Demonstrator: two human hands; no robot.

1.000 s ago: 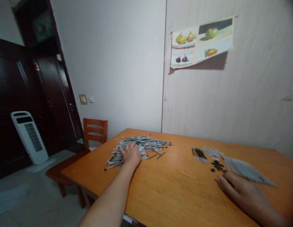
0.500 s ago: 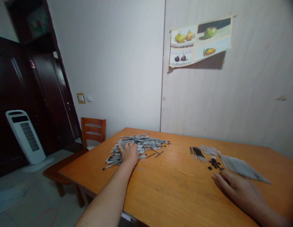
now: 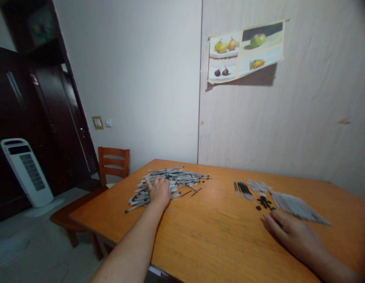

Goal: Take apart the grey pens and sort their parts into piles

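My left hand (image 3: pixel 159 192) lies over a heap of thin clear pens with black ends (image 3: pixel 141 192), thumb held apart, its fingertips hidden among the pens. At the right, my right hand (image 3: pixel 294 232) rests on the table with its thumb stretched out and its other fingers loosely bent. Nothing shows in it. Just beyond its fingertips are small black pieces (image 3: pixel 265 202). A row of long clear tubes (image 3: pixel 298 207) lies beside that hand. Farther left are slim black-and-clear pen parts (image 3: pixel 243 189) and short clear pieces (image 3: pixel 258 185).
The wooden table (image 3: pixel 206 243) stands against the wall. A wooden chair (image 3: pixel 114 163) is at its left side, and a white tower fan (image 3: pixel 27 171) stands on the floor. A fruit poster (image 3: pixel 247 51) hangs on the wall.
The whole view has shifted slightly, so things sit a little farther left. Both hands stay in about the same places relative to the pen heap and the black pieces.
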